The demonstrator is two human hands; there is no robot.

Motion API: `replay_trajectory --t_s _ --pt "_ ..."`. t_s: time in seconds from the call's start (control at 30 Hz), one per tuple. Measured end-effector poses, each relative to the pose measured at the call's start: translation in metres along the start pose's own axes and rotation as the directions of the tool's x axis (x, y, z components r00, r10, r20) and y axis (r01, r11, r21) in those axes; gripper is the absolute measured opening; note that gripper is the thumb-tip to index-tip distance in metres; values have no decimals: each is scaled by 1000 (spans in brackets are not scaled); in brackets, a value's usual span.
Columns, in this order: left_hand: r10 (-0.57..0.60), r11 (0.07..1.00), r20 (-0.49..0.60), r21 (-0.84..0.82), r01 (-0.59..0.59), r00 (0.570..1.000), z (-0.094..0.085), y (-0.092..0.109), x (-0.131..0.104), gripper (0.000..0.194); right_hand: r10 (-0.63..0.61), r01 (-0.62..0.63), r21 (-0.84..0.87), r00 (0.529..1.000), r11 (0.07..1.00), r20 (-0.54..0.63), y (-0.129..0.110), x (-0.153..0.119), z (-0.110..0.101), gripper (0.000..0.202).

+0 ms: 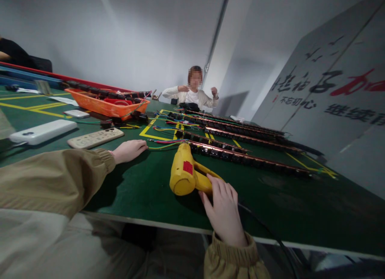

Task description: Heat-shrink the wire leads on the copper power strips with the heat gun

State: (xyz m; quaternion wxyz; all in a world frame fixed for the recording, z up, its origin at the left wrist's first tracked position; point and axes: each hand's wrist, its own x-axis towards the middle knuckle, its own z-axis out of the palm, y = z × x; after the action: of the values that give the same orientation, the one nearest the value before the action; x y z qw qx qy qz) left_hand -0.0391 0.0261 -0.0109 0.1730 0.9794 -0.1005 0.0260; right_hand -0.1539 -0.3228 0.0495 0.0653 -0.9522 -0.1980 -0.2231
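Note:
A yellow heat gun (183, 172) with a red label lies near the front of the green table, its nozzle toward the wires. My right hand (223, 202) is closed round its handle. To the left, my left hand (129, 150) rests on the table, its fingertips at the end of a bundle of coloured wires (164, 142); whether it pinches a wire is too small to tell. The wires lead to a long strip of black parts with copper-coloured bars (228, 152), just beyond the heat gun's nozzle.
More long strips (255, 139) lie behind. At left are an orange basket (104, 106) of black parts, a beige remote-like object (95, 138) and a white device (45, 131). A person (192, 95) sits across the table (285, 206). A black cable (264, 227) crosses the front edge.

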Motion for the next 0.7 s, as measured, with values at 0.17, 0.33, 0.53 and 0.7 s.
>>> replay_trajectory --t_s 0.17,0.33,0.53,0.7 --pt "8 1000 -14 8 -8 1000 0 0 -1 39 -11 11 33 1000 999 0 -14 -1 1 37" --pt "11 1000 -23 20 -11 1000 1 0 -1 38 -54 52 66 998 996 20 -23 -1 -1 38" --pt "3 1000 -30 2 -3 1000 3 -3 0 38 -86 79 114 995 990 59 -35 -3 -4 41" --pt "11 1000 -38 22 -10 999 4 -4 1 38 -114 94 205 990 974 88 -47 -2 -4 42"
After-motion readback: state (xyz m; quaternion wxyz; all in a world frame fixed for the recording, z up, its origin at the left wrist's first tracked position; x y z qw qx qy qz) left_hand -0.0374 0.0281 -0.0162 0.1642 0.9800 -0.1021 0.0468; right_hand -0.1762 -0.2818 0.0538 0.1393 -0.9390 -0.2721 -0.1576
